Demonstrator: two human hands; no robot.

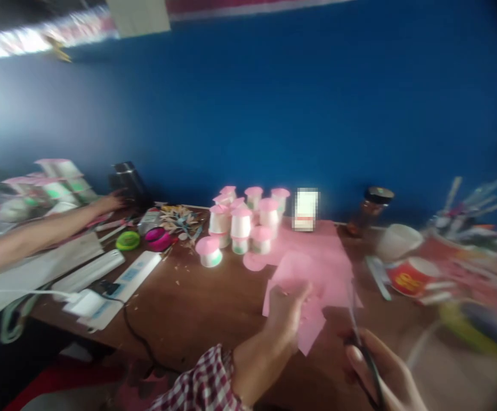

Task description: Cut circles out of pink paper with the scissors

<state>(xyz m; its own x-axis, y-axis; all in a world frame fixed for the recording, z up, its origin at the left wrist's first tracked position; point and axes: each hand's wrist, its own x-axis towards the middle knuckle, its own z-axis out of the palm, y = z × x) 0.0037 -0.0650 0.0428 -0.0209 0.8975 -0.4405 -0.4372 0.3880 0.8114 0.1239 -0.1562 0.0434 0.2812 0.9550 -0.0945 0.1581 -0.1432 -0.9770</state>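
Pink paper (329, 251) and white cups (240, 226) with pink tops and touches of green stand out against a brown table (175, 319) and a deep-blue wall (274, 114), alongside a red cup (408, 278) marked in yellow, black-handled scissors (374, 372) and a sleeve (203, 382) in maroon-and-white check.

Dark-lidded jar (367, 210) near the blue wall (248, 103), white power strip (140, 274) leftward.
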